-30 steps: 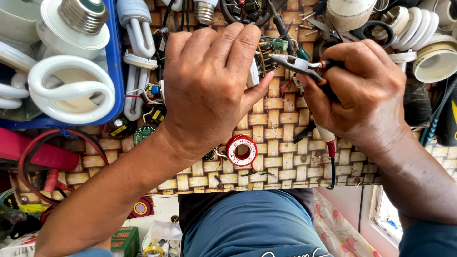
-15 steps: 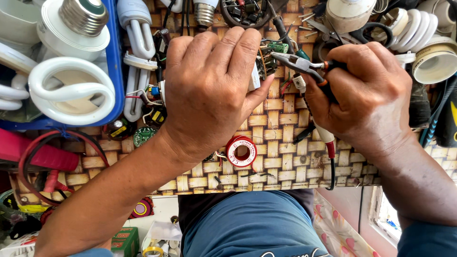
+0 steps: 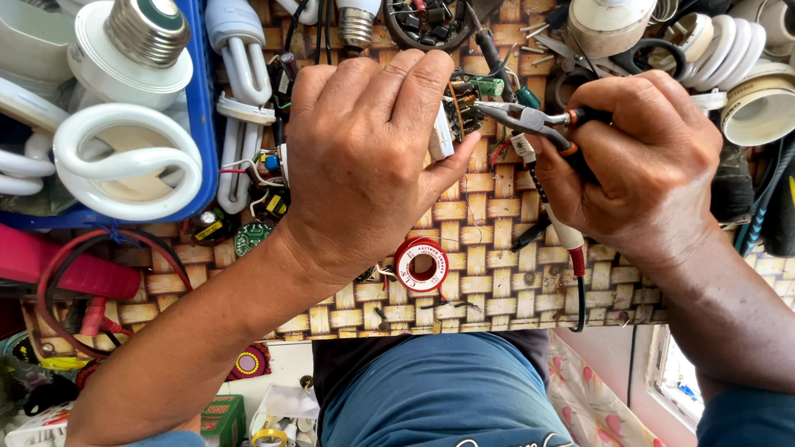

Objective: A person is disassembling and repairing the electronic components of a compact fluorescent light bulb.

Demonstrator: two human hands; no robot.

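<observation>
worktop (image 3: 489, 273): tan and brown woven check | pliers (image 3: 538, 122) in my right hand (image 3: 654, 170): silver jaws, black-and-orange grips | solder reel (image 3: 421, 265): red and white | tray (image 3: 201, 124): blue | lamp tubes (image 3: 124, 161): white | my trousers (image 3: 439, 397): blue

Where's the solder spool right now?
In the head view, the solder spool lies on the woven mat near its front edge, centre frame, just below the left hand and left of the right hand's wrist.

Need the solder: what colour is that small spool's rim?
Red rim on the solder spool, clearest in the head view.
</observation>
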